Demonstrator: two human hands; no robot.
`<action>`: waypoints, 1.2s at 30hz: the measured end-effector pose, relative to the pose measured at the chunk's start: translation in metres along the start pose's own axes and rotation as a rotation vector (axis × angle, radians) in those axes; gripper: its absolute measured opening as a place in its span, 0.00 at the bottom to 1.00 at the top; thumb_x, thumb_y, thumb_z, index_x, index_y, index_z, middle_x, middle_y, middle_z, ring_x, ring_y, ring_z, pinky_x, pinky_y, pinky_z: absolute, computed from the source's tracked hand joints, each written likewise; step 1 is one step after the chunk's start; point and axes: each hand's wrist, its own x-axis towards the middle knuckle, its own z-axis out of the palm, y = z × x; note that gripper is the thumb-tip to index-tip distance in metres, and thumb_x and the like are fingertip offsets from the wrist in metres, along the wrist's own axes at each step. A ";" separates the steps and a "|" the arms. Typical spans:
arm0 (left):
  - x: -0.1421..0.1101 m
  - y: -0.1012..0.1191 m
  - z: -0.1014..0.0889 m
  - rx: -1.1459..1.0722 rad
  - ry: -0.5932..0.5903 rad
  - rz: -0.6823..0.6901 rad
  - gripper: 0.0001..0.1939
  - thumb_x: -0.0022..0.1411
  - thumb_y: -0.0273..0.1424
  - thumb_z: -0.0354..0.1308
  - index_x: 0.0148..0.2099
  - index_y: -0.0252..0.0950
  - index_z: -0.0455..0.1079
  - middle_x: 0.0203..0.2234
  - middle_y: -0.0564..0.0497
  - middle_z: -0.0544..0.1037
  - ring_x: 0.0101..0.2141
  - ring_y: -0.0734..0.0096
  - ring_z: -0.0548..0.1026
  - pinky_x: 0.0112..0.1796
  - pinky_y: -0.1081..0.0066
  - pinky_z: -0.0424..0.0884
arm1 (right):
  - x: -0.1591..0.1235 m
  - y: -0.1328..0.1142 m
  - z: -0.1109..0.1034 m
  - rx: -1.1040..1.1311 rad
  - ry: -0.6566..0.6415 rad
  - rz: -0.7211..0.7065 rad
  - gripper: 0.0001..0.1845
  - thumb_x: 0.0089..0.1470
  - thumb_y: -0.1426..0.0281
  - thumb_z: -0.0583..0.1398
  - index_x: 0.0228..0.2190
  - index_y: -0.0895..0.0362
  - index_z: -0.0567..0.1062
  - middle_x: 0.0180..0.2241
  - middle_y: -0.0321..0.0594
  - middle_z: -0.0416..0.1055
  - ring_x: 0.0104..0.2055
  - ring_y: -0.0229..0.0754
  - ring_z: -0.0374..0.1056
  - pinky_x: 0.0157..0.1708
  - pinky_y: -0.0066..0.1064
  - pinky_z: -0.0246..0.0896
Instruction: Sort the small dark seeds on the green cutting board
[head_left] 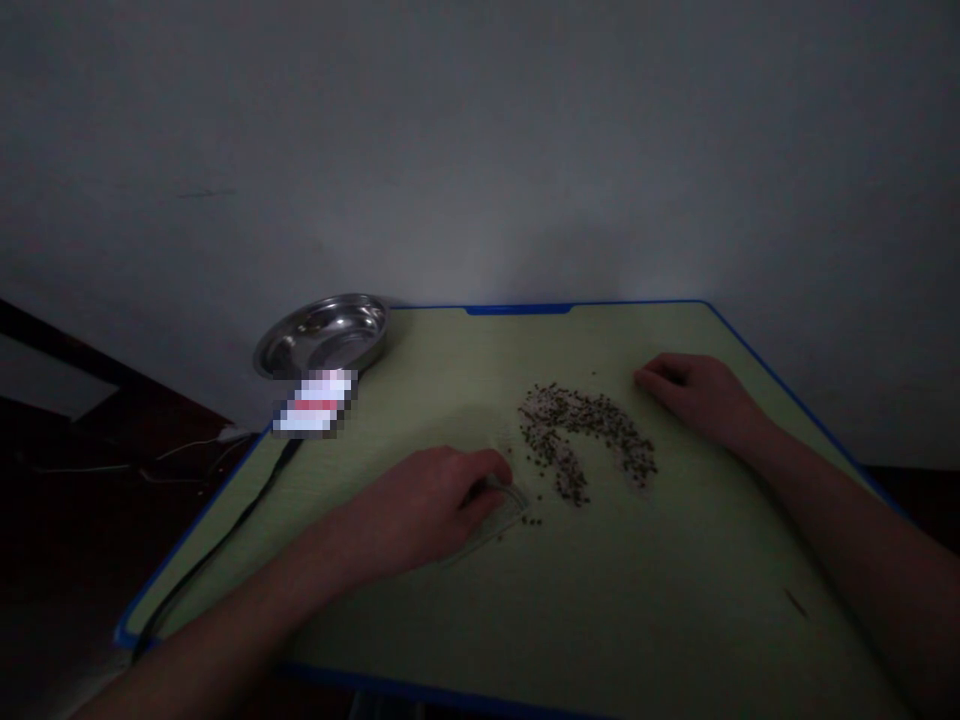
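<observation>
My left hand (442,500) rests low over the table, thumb and fingers closed on the edge of a clear flat plastic piece (516,500) with fine markings, like a ruler or set square. Much of it is hidden under the hand. Just to the right lies a curved band of small dark grains mixed with pale ones (577,420), with a few dark grains strayed toward the plastic piece. My right hand (694,392) is on the table beyond the right end of the grains, apart from them. Its fingers are curled in; whether anything is between them cannot be seen.
A shiny steel bowl (330,335) sits at the table's far left corner. In front of it lies a lit phone (315,402), blurred out, with a black cable (240,520) running to the near left edge. The green table (465,620) has a blue rim; a wall stands behind.
</observation>
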 end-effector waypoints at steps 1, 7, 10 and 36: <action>0.001 0.001 0.000 0.002 0.002 0.005 0.13 0.65 0.35 0.47 0.45 0.40 0.72 0.35 0.50 0.78 0.34 0.68 0.74 0.35 0.69 0.64 | 0.000 -0.001 0.000 -0.002 0.000 0.000 0.15 0.52 0.58 0.54 0.24 0.53 0.74 0.25 0.41 0.75 0.28 0.48 0.69 0.28 0.36 0.57; 0.007 0.004 0.000 0.015 0.035 -0.023 0.14 0.64 0.35 0.46 0.45 0.39 0.71 0.34 0.49 0.78 0.32 0.69 0.74 0.33 0.69 0.64 | 0.000 -0.002 -0.002 0.000 -0.016 -0.006 0.15 0.53 0.58 0.54 0.25 0.53 0.74 0.25 0.41 0.75 0.29 0.48 0.70 0.29 0.36 0.58; 0.009 0.001 -0.003 0.021 0.038 -0.071 0.15 0.64 0.35 0.47 0.46 0.38 0.71 0.33 0.48 0.78 0.29 0.70 0.73 0.31 0.70 0.63 | 0.000 -0.001 -0.001 -0.007 -0.006 -0.017 0.15 0.53 0.59 0.54 0.24 0.53 0.74 0.25 0.41 0.75 0.28 0.47 0.70 0.28 0.36 0.58; -0.011 0.008 -0.001 0.006 0.050 -0.046 0.15 0.63 0.32 0.45 0.44 0.39 0.73 0.33 0.49 0.79 0.31 0.69 0.74 0.33 0.70 0.64 | 0.000 0.000 0.000 -0.023 0.016 -0.035 0.14 0.53 0.60 0.54 0.25 0.52 0.75 0.27 0.41 0.77 0.31 0.49 0.71 0.30 0.38 0.60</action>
